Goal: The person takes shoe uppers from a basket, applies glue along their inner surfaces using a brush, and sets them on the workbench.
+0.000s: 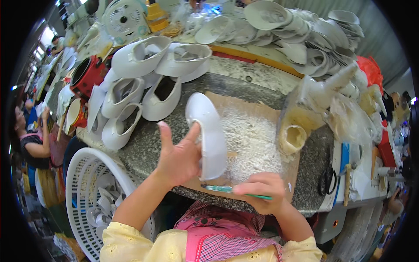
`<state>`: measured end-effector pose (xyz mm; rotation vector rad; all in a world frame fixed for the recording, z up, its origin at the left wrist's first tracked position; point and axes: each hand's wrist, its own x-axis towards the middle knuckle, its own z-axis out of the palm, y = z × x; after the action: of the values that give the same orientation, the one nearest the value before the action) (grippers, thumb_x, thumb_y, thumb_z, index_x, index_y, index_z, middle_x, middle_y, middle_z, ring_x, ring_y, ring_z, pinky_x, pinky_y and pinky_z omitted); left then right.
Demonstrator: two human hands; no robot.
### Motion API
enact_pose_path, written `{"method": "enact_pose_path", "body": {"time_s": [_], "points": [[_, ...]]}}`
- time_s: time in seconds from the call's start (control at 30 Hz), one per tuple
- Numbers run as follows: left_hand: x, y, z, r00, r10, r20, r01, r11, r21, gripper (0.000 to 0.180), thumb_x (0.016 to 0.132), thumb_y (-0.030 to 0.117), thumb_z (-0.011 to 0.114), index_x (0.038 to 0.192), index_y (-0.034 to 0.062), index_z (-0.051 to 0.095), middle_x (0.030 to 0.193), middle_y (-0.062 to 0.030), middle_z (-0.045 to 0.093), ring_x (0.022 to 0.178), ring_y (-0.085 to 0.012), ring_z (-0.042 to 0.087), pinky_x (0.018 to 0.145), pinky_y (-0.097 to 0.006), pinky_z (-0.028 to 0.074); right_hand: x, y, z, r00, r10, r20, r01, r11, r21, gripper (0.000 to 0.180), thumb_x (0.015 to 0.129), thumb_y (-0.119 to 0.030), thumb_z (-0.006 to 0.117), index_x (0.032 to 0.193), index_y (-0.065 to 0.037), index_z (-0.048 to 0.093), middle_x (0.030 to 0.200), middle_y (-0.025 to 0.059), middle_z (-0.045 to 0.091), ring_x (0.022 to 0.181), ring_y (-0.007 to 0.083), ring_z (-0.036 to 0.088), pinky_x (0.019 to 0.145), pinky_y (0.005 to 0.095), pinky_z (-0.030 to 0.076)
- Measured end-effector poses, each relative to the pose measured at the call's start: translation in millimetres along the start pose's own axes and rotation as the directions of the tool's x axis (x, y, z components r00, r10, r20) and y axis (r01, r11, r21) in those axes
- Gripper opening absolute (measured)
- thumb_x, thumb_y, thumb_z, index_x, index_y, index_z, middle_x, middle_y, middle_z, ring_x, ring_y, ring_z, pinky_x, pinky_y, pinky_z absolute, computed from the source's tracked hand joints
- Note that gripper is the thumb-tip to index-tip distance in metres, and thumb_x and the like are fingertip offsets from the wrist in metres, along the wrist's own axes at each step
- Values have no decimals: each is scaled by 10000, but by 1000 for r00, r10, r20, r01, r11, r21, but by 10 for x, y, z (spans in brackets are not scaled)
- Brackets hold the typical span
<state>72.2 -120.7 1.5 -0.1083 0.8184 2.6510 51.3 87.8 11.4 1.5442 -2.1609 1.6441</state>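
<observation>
My left hand (178, 161) holds up a white shoe upper (214, 142); the thumb sticks out and some fingers are hidden behind or inside it. In my right hand (262, 190), the fingers are wrapped round a thin green brush (218, 188). The brush's dark tip lies just below the bottom end of the upper. Beneath both hands is a brown cardboard sheet (222, 102) covered with rough white residue. Several finished-looking white shoe uppers (161, 102) stand grouped at the left back of the stone work surface (257, 92).
A glue-crusted pot (299, 122) stands right of the cardboard, with black scissors (327, 179) near the right edge. A white plastic basket (78, 192) with pieces inside is at my left. More uppers (266, 17) are piled at the back beside a fan (124, 19). Another person (37, 144) is far left.
</observation>
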Motion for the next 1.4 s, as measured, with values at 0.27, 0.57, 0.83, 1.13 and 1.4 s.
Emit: {"method": "enact_pose_path", "body": {"time_s": [0.27, 0.57, 0.83, 1.13, 1.4], "points": [[-47, 11, 17, 959, -139, -248, 202, 946, 251, 858, 658, 742, 142, 1278, 149, 179, 1268, -91, 279, 1176, -230, 200, 922, -450, 214, -340, 153, 70, 993, 105, -52, -98, 988, 118, 146, 623, -33, 568, 765, -19, 600, 629, 88, 575, 499, 188, 543, 476, 287, 437], [115, 129, -201, 992, 98, -77, 99, -244, 965, 558, 796, 517, 343, 750, -14, 511, 759, -208, 540, 683, -345, 528, 641, -393, 410, -534, 338, -73, 822, 248, -513, -149, 963, 226, 138, 789, -43, 487, 880, 42, 547, 690, 113, 578, 517, 134, 492, 469, 245, 384], [-249, 59, -573, 763, 66, 643, -479, -610, 631, 356, 643, 234, 608, 898, 41, 453, 849, -109, 499, 855, -256, 476, 821, -358, 337, -810, 290, -322, 644, 415, -642, -240, 907, 346, 183, 820, -99, 457, 895, 51, 531, 723, 110, 566, 602, 172, 515, 569, 268, 416], [-286, -238, -346, 641, 374, 670, -338, -647, 684, 203, 717, 257, 544, 771, 94, 436, 563, -3, 434, 569, -164, 490, 554, -279, 386, -788, 271, -238, 711, 380, -592, -332, 923, 193, 183, 799, -109, 498, 878, 53, 528, 752, 103, 548, 602, 161, 478, 523, 266, 365], [-204, -398, -568, 874, 10, 485, -406, -532, 743, 340, 681, 345, 568, 803, 55, 437, 631, -58, 493, 655, -224, 513, 539, -334, 402, -762, 262, -200, 555, 527, -643, -212, 838, 504, 216, 786, -149, 523, 861, 52, 531, 726, 91, 547, 566, 149, 454, 491, 259, 333]]}}
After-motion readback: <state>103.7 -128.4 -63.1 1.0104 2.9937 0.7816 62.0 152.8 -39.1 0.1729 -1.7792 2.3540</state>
